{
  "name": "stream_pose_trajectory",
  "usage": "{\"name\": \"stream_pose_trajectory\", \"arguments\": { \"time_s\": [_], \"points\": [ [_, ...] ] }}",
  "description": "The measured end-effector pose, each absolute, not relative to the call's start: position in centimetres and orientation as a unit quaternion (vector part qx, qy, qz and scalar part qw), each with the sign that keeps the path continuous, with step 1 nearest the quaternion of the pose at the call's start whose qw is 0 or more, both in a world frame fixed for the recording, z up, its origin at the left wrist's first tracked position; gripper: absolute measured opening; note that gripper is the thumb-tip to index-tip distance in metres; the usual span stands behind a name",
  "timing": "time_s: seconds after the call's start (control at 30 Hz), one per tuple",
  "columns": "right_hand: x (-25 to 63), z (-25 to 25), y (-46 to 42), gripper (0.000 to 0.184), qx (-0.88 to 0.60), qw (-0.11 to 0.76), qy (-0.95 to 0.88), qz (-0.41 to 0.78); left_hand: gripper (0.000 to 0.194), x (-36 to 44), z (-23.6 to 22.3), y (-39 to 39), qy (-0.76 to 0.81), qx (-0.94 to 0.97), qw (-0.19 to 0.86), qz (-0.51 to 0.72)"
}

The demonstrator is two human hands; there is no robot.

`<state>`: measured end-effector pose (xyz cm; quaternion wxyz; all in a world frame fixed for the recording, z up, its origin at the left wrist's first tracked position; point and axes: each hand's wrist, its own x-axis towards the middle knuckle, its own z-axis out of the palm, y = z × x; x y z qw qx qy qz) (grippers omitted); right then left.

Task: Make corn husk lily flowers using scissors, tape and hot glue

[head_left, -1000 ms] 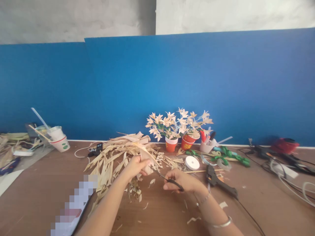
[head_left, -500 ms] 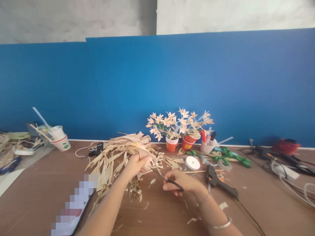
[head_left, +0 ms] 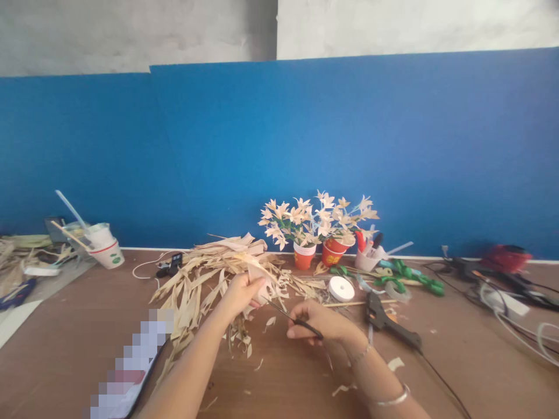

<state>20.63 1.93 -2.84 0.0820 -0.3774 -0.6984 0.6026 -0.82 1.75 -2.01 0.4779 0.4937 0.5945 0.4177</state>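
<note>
My left hand (head_left: 241, 294) pinches a pale piece of dried corn husk (head_left: 258, 273), fingers closed on its lower part. In my right hand (head_left: 317, 323) is a pair of dark-handled scissors (head_left: 301, 323), their blades pointing left at the husk's lower edge. Whether the blades are cutting into it I cannot tell. Behind and left of my left hand spreads a heap of dried husks (head_left: 196, 279). Small husk scraps (head_left: 271, 321) lie on the brown table (head_left: 262, 378) below my hands.
Pale husk flowers (head_left: 297, 215) stand in red paper cups (head_left: 304, 256) at the back. A white tape roll (head_left: 341, 288), a glue gun (head_left: 391, 326) and green wrapped stems (head_left: 399, 273) lie to the right. A phone (head_left: 131, 372) rests front left; a drink cup (head_left: 107, 250) stands behind it.
The scissors and my right hand have shifted very slightly left, and the scissors look more closed. My left hand keeps its hold on the husk.
</note>
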Motion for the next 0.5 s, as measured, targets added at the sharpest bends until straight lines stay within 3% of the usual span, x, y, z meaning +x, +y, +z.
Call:
{"name": "stream_pose_trajectory", "arguments": {
  "time_s": [0.5],
  "points": [
    [20.46, -3.02, 1.97, 0.036, -0.362, 0.112, -0.73, 0.568, 0.015, -0.83, -2.06, 1.77, 0.588, 0.47, 0.487, 0.444]
  ]
}}
